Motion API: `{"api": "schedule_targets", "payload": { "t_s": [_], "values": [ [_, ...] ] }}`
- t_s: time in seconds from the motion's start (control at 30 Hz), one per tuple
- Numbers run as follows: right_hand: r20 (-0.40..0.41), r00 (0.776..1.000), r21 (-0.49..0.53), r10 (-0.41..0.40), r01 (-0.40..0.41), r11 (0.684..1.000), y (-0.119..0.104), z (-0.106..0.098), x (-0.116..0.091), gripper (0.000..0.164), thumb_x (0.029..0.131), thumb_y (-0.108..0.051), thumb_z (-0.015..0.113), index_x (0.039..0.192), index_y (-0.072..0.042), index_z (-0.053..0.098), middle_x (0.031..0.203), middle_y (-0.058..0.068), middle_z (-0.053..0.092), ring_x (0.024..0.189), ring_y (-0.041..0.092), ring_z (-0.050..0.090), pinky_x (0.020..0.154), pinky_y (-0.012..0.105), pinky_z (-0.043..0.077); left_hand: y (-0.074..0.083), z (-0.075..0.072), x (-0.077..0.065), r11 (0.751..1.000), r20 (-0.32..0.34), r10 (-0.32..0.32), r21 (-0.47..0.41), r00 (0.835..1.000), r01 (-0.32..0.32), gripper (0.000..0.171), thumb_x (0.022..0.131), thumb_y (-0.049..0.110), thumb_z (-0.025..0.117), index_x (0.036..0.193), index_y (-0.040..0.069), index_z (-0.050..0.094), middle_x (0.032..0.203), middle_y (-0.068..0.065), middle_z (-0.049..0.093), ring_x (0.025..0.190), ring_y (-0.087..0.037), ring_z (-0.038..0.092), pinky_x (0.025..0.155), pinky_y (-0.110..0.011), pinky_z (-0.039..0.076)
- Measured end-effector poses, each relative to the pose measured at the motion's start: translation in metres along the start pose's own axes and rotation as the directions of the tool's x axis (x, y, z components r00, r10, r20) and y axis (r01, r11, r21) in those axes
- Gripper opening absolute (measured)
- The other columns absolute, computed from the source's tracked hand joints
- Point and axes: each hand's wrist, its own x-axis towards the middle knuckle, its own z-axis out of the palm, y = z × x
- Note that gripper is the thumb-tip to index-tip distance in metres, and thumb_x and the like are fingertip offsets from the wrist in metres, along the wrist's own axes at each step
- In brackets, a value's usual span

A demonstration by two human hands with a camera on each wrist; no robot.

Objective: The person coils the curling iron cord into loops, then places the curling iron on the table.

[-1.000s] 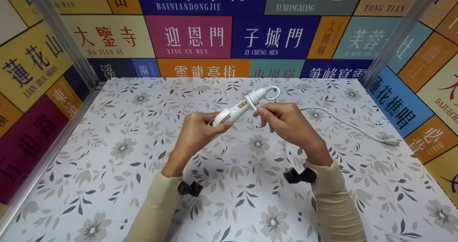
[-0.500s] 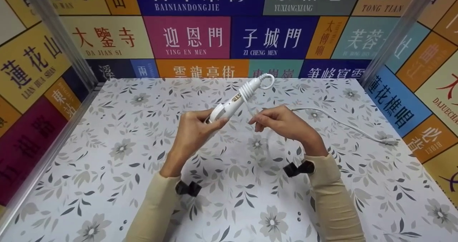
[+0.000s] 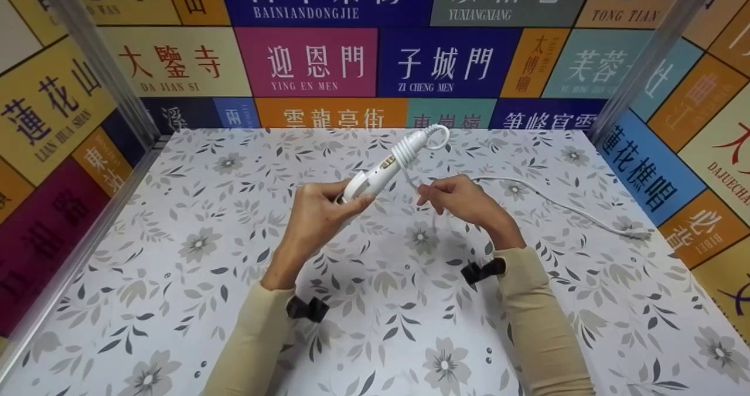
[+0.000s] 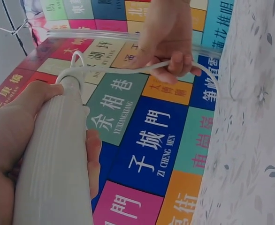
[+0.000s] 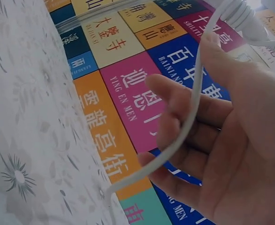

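- Clasping with the left grip (image 3: pixel 319 208) the wide end of a white handheld appliance (image 3: pixel 378 180), thumb on one side and fingers on the other.
- Pinching with the right grip (image 3: pixel 460 200) a white cord (image 5: pixel 194 105), fingers bent loosely about it; in the right wrist view, seen crossing in front of the curled fingers and past the thumb.
- Holding the appliance raised above the desk (image 3: pixel 351 337), tilted, narrow end pointing up and away, toward the right.
- Wound around that narrow end in several close turns (image 3: pixel 404 151), with a small loop (image 3: pixel 447 139) curving out beyond the tip.
- Running from the turns across a short gap to the right grip, then showing again beyond it and lying along the desk to a plug (image 3: pixel 637 232) near the right edge.
- Bearing on the appliance's body, just below the turns, a gold-coloured patch (image 3: pixel 388 161), too small to read.
- Wearing beige sleeves (image 3: pixel 252 337) on both arms, with black devices (image 3: pixel 307 309) at the wrists.
- Patterned over the desk with grey flowers and leaves on white.
- Rising behind and at both sides in coloured wall panels (image 3: pixel 307 62) lettered with Chinese characters, pink and dark blue nearest the middle.
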Motion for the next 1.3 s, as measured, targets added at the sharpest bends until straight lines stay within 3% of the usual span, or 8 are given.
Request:
{"api": "schedule_targets", "payload": {
  "t_s": [0.13,0.37,0.57,0.7,0.8,0.87,1.03,1.3],
  "values": [
    [-0.061,0.996,0.012,0.059,-0.059,0.998,0.002,0.002,0.0,0.051,0.094,-0.062,0.057,0.082,-0.015,0.074,0.064,-0.002,0.053,0.056,0.016,0.037,0.065,0.035,0.04,-0.001,0.001,0.0,1.0,0.018,0.012,0.013,1.0,-0.012,0.042,0.083,0.033,0.082,0.115,0.007,0.075,0.101,-0.014,0.078,0.064,-0.017,0.066,0.053,-0.027,0.052],
    [-0.155,0.983,0.027,0.096,-0.093,0.995,0.001,0.004,-0.001,0.054,0.085,-0.069,0.064,0.081,-0.016,0.075,0.055,-0.007,0.031,0.051,0.014,0.025,0.05,0.03,0.025,-0.002,0.002,-0.001,0.998,0.095,0.027,0.051,0.995,-0.032,0.041,0.083,0.032,0.082,0.116,0.009,0.075,0.098,-0.011,0.078,0.062,-0.015,0.064,0.052,-0.026,0.051],
    [-0.271,0.961,0.102,0.044,-0.017,0.995,-0.003,0.002,-0.002,0.029,0.091,-0.038,0.071,0.076,-0.014,0.069,0.057,-0.009,0.039,0.058,0.013,0.032,0.064,0.032,0.036,-0.003,0.001,-0.002,0.999,0.18,0.003,0.051,0.984,-0.012,0.044,0.082,0.034,0.082,0.118,0.01,0.074,0.094,-0.009,0.078,0.062,-0.015,0.063,0.052,-0.026,0.05],
    [-0.327,0.942,0.173,-0.077,0.139,0.975,-0.004,0.0,-0.003,0.015,0.091,-0.015,0.072,0.079,-0.005,0.07,0.061,-0.009,0.051,0.059,0.01,0.04,0.066,0.029,0.041,-0.002,-0.001,-0.002,0.998,0.267,-0.002,0.06,0.964,-0.014,0.045,0.082,0.035,0.082,0.119,0.012,0.073,0.094,-0.008,0.078,0.061,-0.013,0.061,0.051,-0.025,0.048],
    [-0.307,0.943,0.233,-0.127,0.204,0.951,-0.005,-0.001,-0.005,0.013,0.088,-0.01,0.076,0.085,0.003,0.074,0.068,-0.006,0.066,0.062,0.01,0.053,0.064,0.026,0.047,-0.003,-0.001,-0.002,0.995,0.328,0.012,0.088,0.945,-0.043,0.046,0.082,0.036,0.083,0.12,0.012,0.073,0.098,-0.008,0.078,0.059,-0.011,0.059,0.051,-0.023,0.046],
    [-0.28,0.955,0.268,-0.093,0.171,0.948,-0.007,-0.002,-0.006,0.019,0.086,-0.017,0.08,0.088,0.002,0.077,0.073,-0.006,0.072,0.064,0.01,0.059,0.062,0.026,0.05,-0.003,-0.001,-0.002,0.993,0.362,0.016,0.107,0.932,-0.059,0.046,0.082,0.036,0.082,0.121,0.013,0.072,0.098,-0.007,0.078,0.057,-0.009,0.057,0.05,-0.022,0.045],
    [-0.239,0.971,0.28,0.019,0.05,0.959,-0.012,-0.005,-0.012,0.031,0.078,-0.032,0.087,0.09,-0.004,0.079,0.071,-0.006,0.073,0.054,0.008,0.056,0.053,0.025,0.05,-0.003,0.0,-0.002,0.992,0.434,-0.007,0.118,0.901,-0.049,0.044,0.083,0.034,0.082,0.121,0.016,0.072,0.091,-0.004,0.078,0.056,-0.008,0.054,0.05,-0.021,0.041],
    [-0.212,0.977,0.165,-0.015,0.051,0.985,-0.016,-0.012,-0.015,0.032,0.079,-0.032,0.086,0.094,-0.004,0.08,0.073,-0.006,0.07,0.061,0.009,0.056,0.057,0.024,0.049,-0.005,0.002,-0.002,0.984,0.468,0.005,0.154,0.884,-0.086,0.042,0.082,0.033,0.083,0.118,0.014,0.074,0.092,-0.004,0.079,0.054,-0.009,0.056,0.049,-0.021,0.041]
  ]
}}
